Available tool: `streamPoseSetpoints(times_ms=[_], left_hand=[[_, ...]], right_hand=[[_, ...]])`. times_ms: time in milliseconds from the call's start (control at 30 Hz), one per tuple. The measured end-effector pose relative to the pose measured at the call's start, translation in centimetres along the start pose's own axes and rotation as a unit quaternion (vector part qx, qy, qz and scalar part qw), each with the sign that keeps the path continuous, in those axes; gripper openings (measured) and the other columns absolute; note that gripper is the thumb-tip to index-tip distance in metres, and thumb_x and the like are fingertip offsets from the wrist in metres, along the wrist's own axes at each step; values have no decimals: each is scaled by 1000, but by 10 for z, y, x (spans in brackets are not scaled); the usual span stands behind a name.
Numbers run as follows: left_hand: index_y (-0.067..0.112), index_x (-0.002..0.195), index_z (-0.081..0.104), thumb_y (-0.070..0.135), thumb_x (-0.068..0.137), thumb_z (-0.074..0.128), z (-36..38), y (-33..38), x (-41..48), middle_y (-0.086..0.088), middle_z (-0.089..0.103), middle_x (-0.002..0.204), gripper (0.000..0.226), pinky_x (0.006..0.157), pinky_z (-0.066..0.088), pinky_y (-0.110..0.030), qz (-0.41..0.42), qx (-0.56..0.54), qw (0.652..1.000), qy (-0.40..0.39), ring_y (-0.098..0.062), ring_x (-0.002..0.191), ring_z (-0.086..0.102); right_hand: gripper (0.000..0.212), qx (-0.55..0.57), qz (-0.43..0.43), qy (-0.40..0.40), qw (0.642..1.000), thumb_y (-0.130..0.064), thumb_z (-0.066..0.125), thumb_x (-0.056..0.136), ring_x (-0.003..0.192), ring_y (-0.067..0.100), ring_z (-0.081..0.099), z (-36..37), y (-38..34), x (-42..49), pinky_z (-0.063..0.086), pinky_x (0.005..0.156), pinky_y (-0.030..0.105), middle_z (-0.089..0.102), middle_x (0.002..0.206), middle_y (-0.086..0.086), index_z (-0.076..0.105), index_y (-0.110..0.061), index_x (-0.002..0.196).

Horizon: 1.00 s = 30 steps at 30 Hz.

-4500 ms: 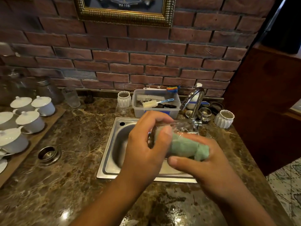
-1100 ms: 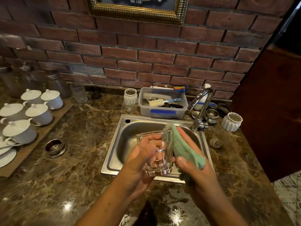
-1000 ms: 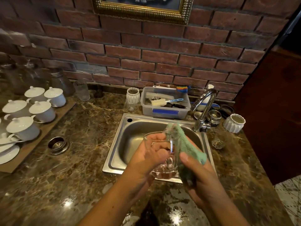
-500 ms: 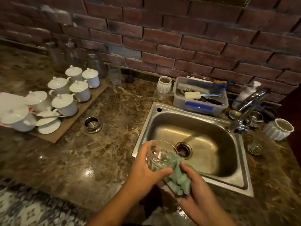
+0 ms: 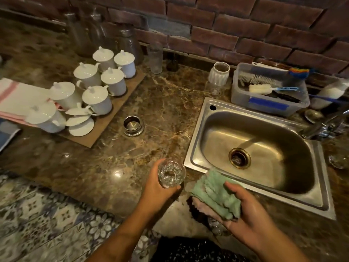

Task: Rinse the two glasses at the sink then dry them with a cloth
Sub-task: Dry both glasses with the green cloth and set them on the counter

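My left hand (image 5: 157, 188) grips a clear cut glass (image 5: 171, 173), mouth up, over the marble counter just left of the steel sink (image 5: 200, 133). My right hand (image 5: 251, 210) holds a folded green cloth (image 5: 215, 193) in its palm, thumb on top, above the sink's front rim. Glass and cloth are apart. A second small glass (image 5: 339, 161) stands on the counter at the far right edge, partly cut off.
White lidded cups (image 5: 98, 87) sit on a board at the left, beside a striped towel (image 5: 13, 95). A small metal cup (image 5: 133, 125) stands mid-counter. A tub of brushes (image 5: 268, 91), a white ribbed jar (image 5: 219, 72) and the faucet (image 5: 324, 125) ring the sink.
The cloth has come out of the glass. My left hand has carried the glass left, off the sink and over the counter, and the view has swung left and down.
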<state>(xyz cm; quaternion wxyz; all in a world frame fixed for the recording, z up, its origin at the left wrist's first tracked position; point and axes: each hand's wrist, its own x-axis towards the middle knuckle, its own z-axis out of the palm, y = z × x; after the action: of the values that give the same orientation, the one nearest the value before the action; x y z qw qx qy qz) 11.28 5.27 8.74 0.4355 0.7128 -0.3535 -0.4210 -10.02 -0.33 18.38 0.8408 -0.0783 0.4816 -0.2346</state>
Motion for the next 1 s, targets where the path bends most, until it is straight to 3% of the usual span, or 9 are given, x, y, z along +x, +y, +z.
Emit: streamPoseSetpoints(times_ms=[67, 167, 400, 533, 600, 667, 767, 900, 1000], left_hand=[[36, 132, 45, 4, 68, 91, -8, -7, 7, 17, 58, 123, 86, 90, 46, -5, -12, -7, 1000, 11, 17, 107, 57], [31, 133, 43, -5, 70, 87, -12, -12, 16, 21, 54, 118, 84, 77, 39, 5, -14, -16, 1000, 16, 31, 97, 51], [33, 137, 42, -3, 73, 86, -10, -23, 25, 13, 56, 125, 85, 76, 40, 6, -41, -23, 999, 20, 13, 105, 54], [33, 133, 37, -3, 75, 84, -11, -22, 26, 25, 49, 116, 83, 73, 35, 9, -38, 6, 999, 18, 24, 97, 50], [35, 140, 33, 3, 75, 87, -14, -20, 25, 19, 52, 126, 90, 90, 35, 2, -33, 24, 999, 16, 10, 111, 52], [41, 153, 17, 13, 73, 90, -18, -18, 23, 9, 40, 152, 112, 112, 32, -24, -33, 49, 998, 8, -8, 137, 40], [52, 153, -7, 24, 72, 90, -22, -7, 13, 8, 12, 167, 129, 122, 23, -43, -8, 124, 992, 7, -9, 147, 15], [35, 160, 2, 34, 85, 77, -6, 32, -13, 7, 6, 169, 105, 119, 22, -44, 84, 193, 974, 81, -5, 145, 8], [35, 158, 17, 37, 95, 65, 41, 82, -34, 11, 17, 166, 79, 117, 23, -36, 198, 213, 954, 69, -4, 149, 17]], right_hand=[[87, 2, -3, -5, 1000, -19, 100, 32, 118, 45, 63, 0, 1, 4, 45, 103, 60, 65, 126, 29, 73, 3, 112], [89, 6, -16, -21, 1000, -18, 101, 26, 107, 43, 69, 2, 0, 7, 52, 89, 60, 67, 123, 28, 75, 1, 109], [87, 11, -24, -27, 999, -17, 101, 22, 111, 48, 65, -1, -3, 8, 47, 95, 64, 66, 123, 31, 76, 2, 104], [87, 14, -41, -36, 998, -17, 101, 22, 109, 48, 66, -5, -6, 5, 47, 88, 67, 66, 123, 31, 77, 1, 103], [88, 18, -53, -38, 998, -17, 101, 20, 107, 47, 67, -9, -8, 3, 48, 86, 67, 67, 122, 30, 77, 1, 103], [90, 24, -63, -44, 997, -18, 101, 22, 108, 47, 67, -17, -11, -2, 47, 88, 68, 66, 123, 29, 76, 1, 106], [92, 24, -75, -54, 995, -20, 101, 29, 113, 45, 65, -30, -17, -10, 49, 92, 65, 65, 127, 28, 72, -1, 115], [97, 12, -81, -74, 994, -20, 100, 34, 110, 44, 67, -55, -28, -22, 58, 88, 53, 64, 127, 30, 67, 3, 122], [105, -19, -89, -79, 993, -18, 99, 34, 117, 48, 61, -78, -37, -31, 50, 100, 58, 63, 126, 33, 60, 5, 129]])
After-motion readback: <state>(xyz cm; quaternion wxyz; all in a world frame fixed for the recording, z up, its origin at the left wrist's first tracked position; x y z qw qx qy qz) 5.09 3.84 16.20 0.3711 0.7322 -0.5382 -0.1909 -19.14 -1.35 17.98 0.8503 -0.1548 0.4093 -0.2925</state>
